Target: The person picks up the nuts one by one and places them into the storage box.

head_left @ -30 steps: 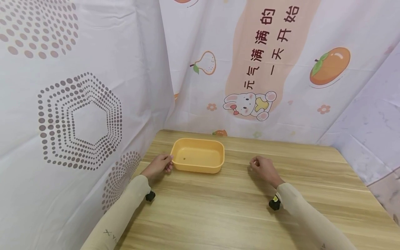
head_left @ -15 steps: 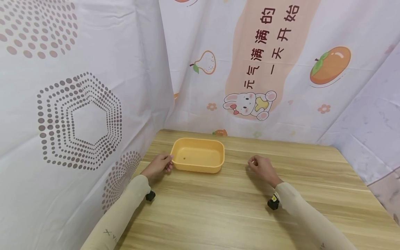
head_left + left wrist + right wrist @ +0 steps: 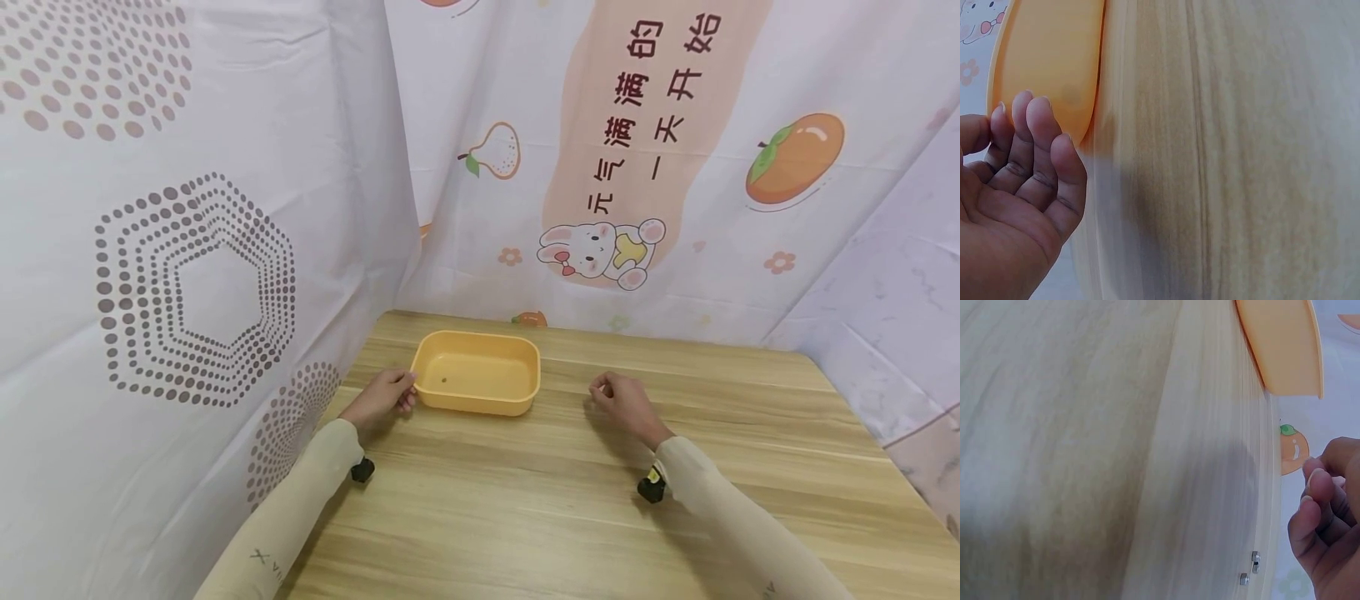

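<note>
A yellow rectangular basin [image 3: 476, 406] stands on the wooden table towards the back left, with a small dark spot on its floor. At its left end my left hand [image 3: 386, 398] pinches the rim between thumb and index finger; in the left wrist view the other fingers curl below the rim. My right hand [image 3: 625, 408] is off to the basin's right, apart from it. Its fingers are curled with the thumb against the index finger, and nothing shows between them. Small silver metal pieces [image 3: 1255, 557] lie on the table near that hand in the right wrist view, too small to name.
The wooden tabletop [image 3: 495, 508] spreads in front of both arms. A printed curtain [image 3: 517, 208] hangs along its back edge, and a dotted white sheet [image 3: 330, 208] closes in the left side. A small black camera [image 3: 651, 485] is under the right wrist.
My right hand has moved slightly left, towards the basin. My left hand and the basin have stayed in place.
</note>
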`<state>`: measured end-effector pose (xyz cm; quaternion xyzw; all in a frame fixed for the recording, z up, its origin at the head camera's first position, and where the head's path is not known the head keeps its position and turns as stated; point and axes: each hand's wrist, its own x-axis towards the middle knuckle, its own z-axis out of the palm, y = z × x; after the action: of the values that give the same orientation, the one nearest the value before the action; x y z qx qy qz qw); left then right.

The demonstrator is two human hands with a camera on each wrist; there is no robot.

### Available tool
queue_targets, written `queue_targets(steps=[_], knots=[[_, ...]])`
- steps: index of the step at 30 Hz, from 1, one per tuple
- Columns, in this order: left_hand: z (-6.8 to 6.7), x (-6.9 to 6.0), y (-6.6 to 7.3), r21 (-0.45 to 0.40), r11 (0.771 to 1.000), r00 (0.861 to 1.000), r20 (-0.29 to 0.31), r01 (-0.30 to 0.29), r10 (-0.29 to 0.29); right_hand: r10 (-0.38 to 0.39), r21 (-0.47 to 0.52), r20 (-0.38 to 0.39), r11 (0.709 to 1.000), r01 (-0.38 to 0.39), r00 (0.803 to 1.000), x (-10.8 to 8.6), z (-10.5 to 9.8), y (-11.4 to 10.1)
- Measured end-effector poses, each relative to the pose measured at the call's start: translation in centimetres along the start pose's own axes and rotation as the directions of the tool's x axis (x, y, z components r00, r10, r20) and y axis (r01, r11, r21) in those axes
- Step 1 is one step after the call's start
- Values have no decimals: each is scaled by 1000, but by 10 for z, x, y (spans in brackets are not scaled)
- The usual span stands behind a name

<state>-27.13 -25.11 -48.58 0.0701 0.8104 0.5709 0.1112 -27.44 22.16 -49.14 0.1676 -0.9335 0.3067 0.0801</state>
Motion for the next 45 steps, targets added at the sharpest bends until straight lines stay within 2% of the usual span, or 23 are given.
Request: queue_targets(steps=[13,28,45], knots=[[0,3,-1,12,1000,1000,1,-2,2,22,15,13,1000,-23,1000,5,4,-11],[0,2,1,8,1000,1000,0,1,-1,-3,24,1,1000,3,1000,11,10,-23],[1,2,0,4,1000,1000,-1,11,-11,5,66,39,998,-7,999,19,19,-45]])
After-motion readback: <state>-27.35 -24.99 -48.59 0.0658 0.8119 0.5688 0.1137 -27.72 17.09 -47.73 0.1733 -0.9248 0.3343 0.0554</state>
